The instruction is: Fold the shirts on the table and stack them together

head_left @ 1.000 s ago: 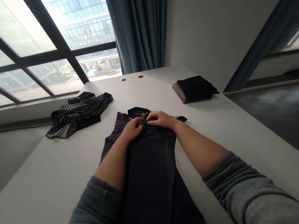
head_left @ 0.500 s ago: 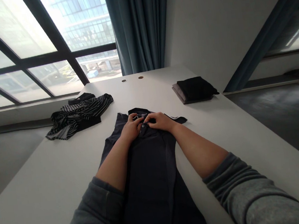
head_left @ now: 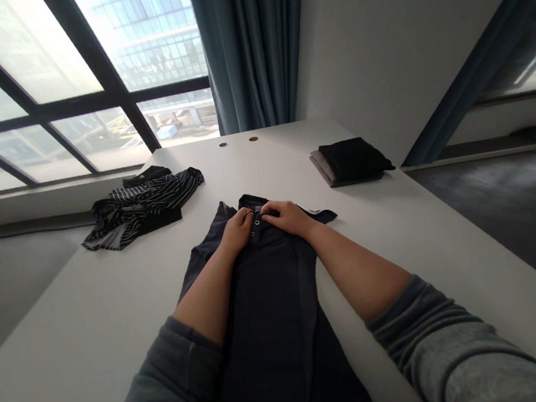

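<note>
Dark collared garment [head_left: 270, 330] pinched at its neck opening by both hands

In the head view, the dark collared garment is seen laid lengthwise on a white table [head_left: 117, 321], its collar turned to the far side and its lower part stretched toward the wearer of the camera. Fabric at the left edge of the neck opening is gripped by the left hand [head_left: 237, 231], whose thumb and fingers are closed together. The other edge is taken by the right hand [head_left: 289, 216], its fingers curled and its fingertips brought together on the cloth. Between and just below the hands, two small pale buttons [head_left: 257, 222] are exposed. A striped sleeve edge [head_left: 320, 214] is spread out beyond the right hand. Farther left, a crumpled striped garment [head_left: 147, 205] is heaped; on the right, a folded stack of clothes [head_left: 355, 160] is placed, well apart from the hands. Behind the table, a blue curtain [head_left: 255, 47] is hung beside a window [head_left: 60, 53].
</note>
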A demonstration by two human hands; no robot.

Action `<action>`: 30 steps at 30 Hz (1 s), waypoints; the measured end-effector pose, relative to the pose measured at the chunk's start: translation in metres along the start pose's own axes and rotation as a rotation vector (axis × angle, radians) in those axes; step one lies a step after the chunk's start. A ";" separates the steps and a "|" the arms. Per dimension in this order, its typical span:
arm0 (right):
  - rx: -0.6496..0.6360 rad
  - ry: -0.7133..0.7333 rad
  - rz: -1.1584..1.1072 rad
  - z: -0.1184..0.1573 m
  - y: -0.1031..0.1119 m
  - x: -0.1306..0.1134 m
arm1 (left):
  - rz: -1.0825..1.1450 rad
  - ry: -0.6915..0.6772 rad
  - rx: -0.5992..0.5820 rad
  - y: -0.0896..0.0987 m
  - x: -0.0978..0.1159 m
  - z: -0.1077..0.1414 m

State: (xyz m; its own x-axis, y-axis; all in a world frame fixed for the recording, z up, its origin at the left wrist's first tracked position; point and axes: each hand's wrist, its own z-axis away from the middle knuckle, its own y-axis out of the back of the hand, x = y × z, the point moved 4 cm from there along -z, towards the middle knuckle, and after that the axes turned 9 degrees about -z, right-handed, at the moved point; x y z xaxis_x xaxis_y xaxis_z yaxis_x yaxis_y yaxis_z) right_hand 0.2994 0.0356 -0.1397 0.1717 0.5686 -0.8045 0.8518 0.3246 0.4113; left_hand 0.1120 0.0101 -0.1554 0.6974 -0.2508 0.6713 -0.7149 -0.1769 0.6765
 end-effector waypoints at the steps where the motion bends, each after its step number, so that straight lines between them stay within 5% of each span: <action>1: 0.010 0.006 0.006 0.000 -0.001 0.000 | 0.020 0.003 0.000 0.000 0.001 0.000; 18: 0.086 0.246 0.088 -0.001 0.004 -0.019 | -0.169 -0.073 0.072 0.005 0.015 0.007; 24: 0.117 0.156 0.137 -0.002 0.003 -0.013 | -0.126 -0.140 0.038 0.004 0.023 0.008; 30: 0.122 0.090 0.110 -0.004 0.001 -0.012 | -0.125 -0.027 0.057 0.004 0.022 0.011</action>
State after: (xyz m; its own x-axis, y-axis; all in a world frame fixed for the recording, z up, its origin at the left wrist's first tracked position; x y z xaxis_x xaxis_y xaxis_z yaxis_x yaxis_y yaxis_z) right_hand 0.2963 0.0322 -0.1277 0.2267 0.6625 -0.7139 0.8850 0.1660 0.4351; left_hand 0.1242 -0.0069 -0.1410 0.7804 -0.2489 0.5736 -0.6244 -0.2625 0.7357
